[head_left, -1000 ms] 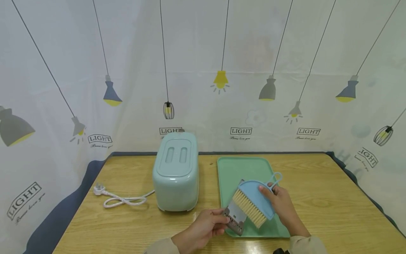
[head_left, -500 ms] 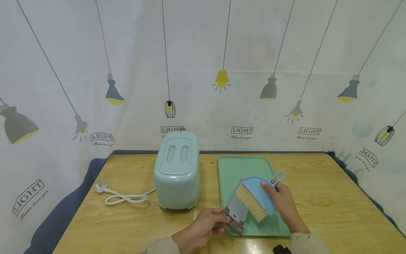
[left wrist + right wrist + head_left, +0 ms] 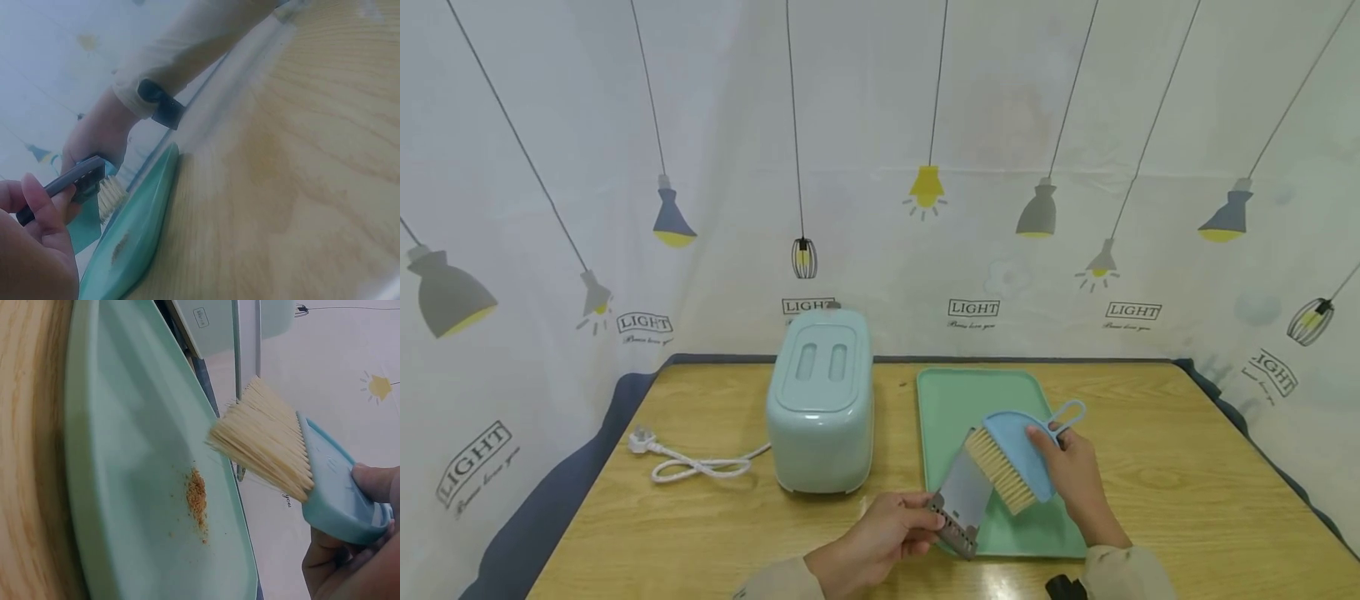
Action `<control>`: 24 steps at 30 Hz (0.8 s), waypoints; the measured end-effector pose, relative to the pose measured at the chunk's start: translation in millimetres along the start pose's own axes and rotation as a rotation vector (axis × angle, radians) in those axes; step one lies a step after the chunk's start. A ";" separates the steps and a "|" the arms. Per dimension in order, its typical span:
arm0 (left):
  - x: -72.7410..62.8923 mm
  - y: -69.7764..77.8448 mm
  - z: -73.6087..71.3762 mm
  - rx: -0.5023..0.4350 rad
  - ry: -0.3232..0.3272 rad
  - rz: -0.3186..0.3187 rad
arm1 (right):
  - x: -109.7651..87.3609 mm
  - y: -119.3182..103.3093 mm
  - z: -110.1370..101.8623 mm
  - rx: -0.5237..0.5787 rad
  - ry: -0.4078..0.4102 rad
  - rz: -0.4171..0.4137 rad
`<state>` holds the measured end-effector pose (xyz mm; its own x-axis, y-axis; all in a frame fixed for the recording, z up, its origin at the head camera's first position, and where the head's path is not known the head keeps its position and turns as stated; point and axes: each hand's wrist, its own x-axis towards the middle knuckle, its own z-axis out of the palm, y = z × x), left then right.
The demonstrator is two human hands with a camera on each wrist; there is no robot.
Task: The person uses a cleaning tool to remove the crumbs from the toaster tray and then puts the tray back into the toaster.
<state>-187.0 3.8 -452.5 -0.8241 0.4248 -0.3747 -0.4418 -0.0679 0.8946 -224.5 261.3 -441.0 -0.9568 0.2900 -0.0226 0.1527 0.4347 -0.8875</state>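
My left hand [image 3: 887, 533] pinches a flat metal crumb tray [image 3: 966, 492] by its dark, slotted end, tilted above the green tray [image 3: 966, 396]. In my right hand [image 3: 1078, 479] is a light blue hand brush [image 3: 1022, 450] with cream bristles [image 3: 262, 437], gripped at the body near its loop handle. The bristles lie close over the metal plate in the head view; whether they touch it cannot be told. A small heap of brown crumbs [image 3: 197, 503] sits on the green tray, as the right wrist view shows.
A pale blue-green toaster [image 3: 820, 425] with a lid stands left of the green tray. Its white cord [image 3: 700, 473] and plug [image 3: 640, 440] lie further left on the wooden table [image 3: 1180, 467]. A printed curtain [image 3: 880, 225] hangs behind the table.
The brush in my right hand has shifted slightly up and to the right, exposing more of the crumb tray. My left hand holds the crumb tray almost still.
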 end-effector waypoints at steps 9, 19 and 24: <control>-0.2 0.0 -0.7 0.034 0.005 -0.016 | 2.4 1.2 -1.0 -0.018 0.042 -0.003; -0.5 -0.6 -2.5 0.028 -0.015 -0.019 | 4.6 3.5 -0.9 -0.021 0.050 -0.007; -1.8 0.7 -2.7 0.028 -0.018 -0.017 | 5.2 3.8 -0.6 -0.033 0.066 -0.003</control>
<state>-186.8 0.5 -451.9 -0.8097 0.4421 -0.3859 -0.4454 -0.0348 0.8947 -228.7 265.0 -444.2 -0.9390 0.3437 0.0115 0.1588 0.4631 -0.8720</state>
